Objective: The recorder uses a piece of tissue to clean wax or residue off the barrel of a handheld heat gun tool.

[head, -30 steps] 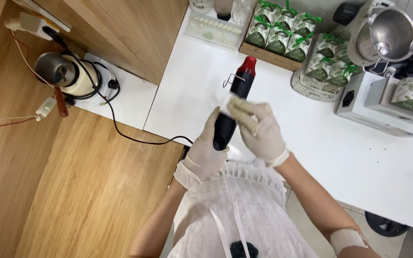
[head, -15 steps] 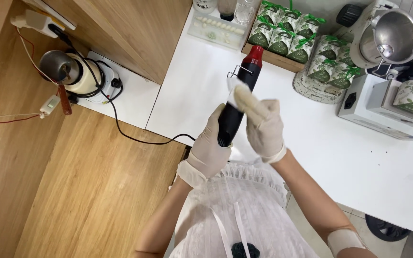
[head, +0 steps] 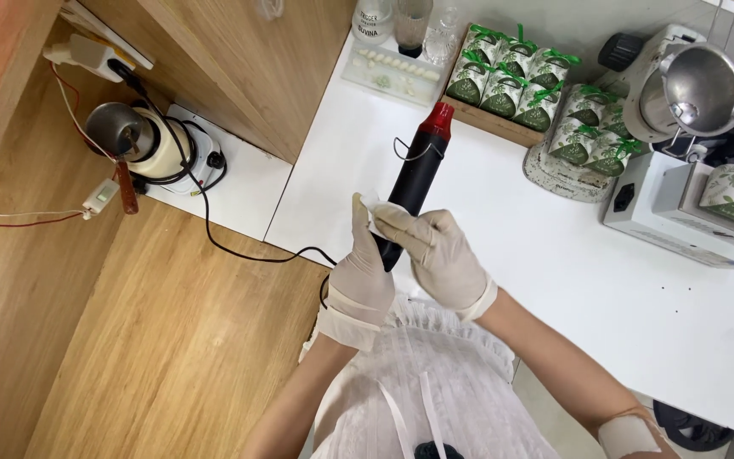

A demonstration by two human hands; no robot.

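Both gloved hands meet at a black heat gun (head: 414, 183) with a red nozzle: the left hand (head: 362, 280) grips its handle, the right hand (head: 439, 255) presses a small white wipe (head: 378, 214) against its body. The gun is held above the white surface (head: 503, 229), nozzle pointing away from the person. A wooden tray (head: 490, 123) holds green-ribboned packets (head: 511, 72); a clear tray (head: 388, 68) holds small white pieces. Compared with half a second ago, the right hand sits lower on the gun
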